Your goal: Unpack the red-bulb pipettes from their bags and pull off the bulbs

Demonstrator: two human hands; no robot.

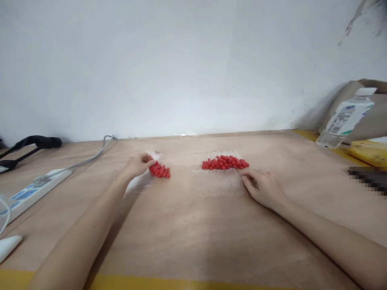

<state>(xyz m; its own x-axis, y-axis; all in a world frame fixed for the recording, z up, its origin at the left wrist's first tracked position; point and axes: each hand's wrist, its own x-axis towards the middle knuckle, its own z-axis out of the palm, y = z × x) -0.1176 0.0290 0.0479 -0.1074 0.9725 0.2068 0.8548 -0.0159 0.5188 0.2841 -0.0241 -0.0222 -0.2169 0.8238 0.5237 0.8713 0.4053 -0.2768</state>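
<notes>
My left hand (pixel 141 164) is closed in a pinch at the upper left end of a small heap of red rubber dropper bulbs (pixel 161 171), its fingertips on a bulb. Under the heap and the hand lies a clear plastic bag (pixel 137 184). To the right, a row of bare clear dropper tubes (pixel 217 183) lies side by side. My right hand (pixel 261 186) is closed at the upper right end of this row, thumb and finger pinching the end of a thin clear tube. Just behind lie several droppers (pixel 225 162) with red bulbs fitted, their tubes pointing away.
A white power strip (pixel 39 191) with a grey cable (pixel 87 158) lies on the left, near a black strap-like object (pixel 36 141). A water bottle (pixel 346 117) stands tilted in view at the right, before a beige bag (pixel 371 117). A white wall (pixel 169 72) rises behind the table.
</notes>
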